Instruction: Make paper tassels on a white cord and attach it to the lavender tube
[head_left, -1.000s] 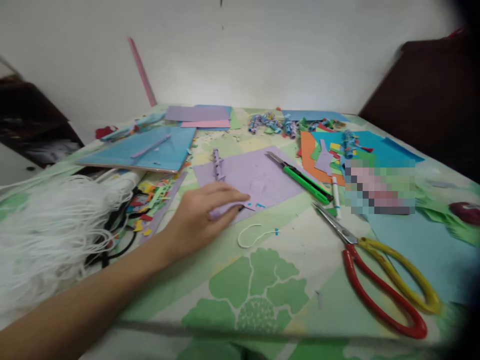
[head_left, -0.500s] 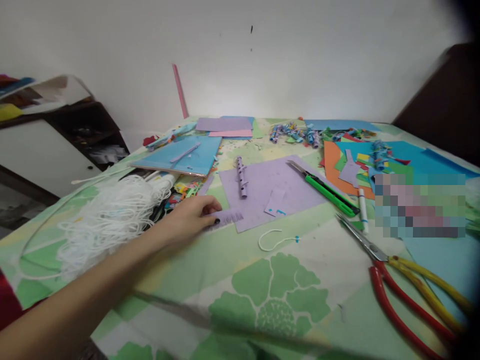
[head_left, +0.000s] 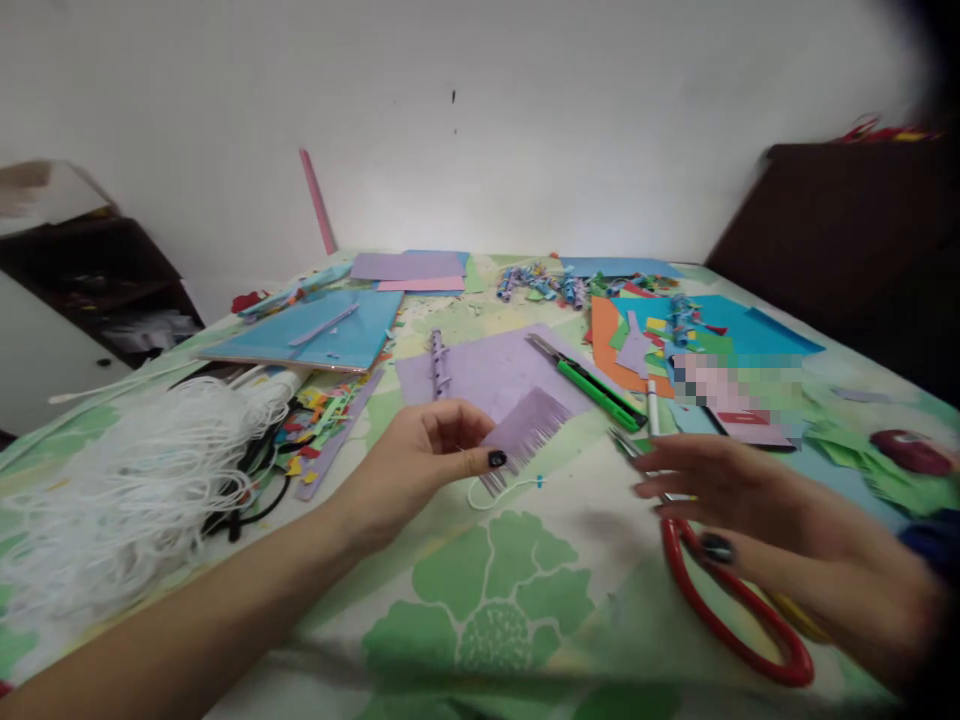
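At the near side of the table, over the flowered cloth [head_left: 592,540], the person's left hand [head_left: 424,450] pinches a fringed purple strip [head_left: 529,425] between thumb and fingers, the fingertips closed on its left end. The strip is tilted, its cut edge facing down and to the right, in front of the lower part of a purple sheet [head_left: 487,360] and above a loop of white cord [head_left: 491,506]. The right hand [head_left: 765,510] is over the scissors [head_left: 681,570], fingers loosely spread and thumb apart; from here I cannot tell whether they touch the handles. Between the two hands runs a bare stretch of cloth, and the printed flower reaches down towards the table's front edge, giving both forearms room. To the left, a white string heap [head_left: 127,490] crowds the space beside the left forearm. Further off, a green cutter [head_left: 600,395] lies over the purple sheet's right edge, with a white marker [head_left: 652,405] just beside it and a small purple roll [head_left: 439,365] at the sheet's left part. The far edge meets the white wall [head_left: 525,150]. As for lettering, a pink-faced object [head_left: 720,400] beyond the right hand is blurred into blocks, with a red patch too indistinct to read.
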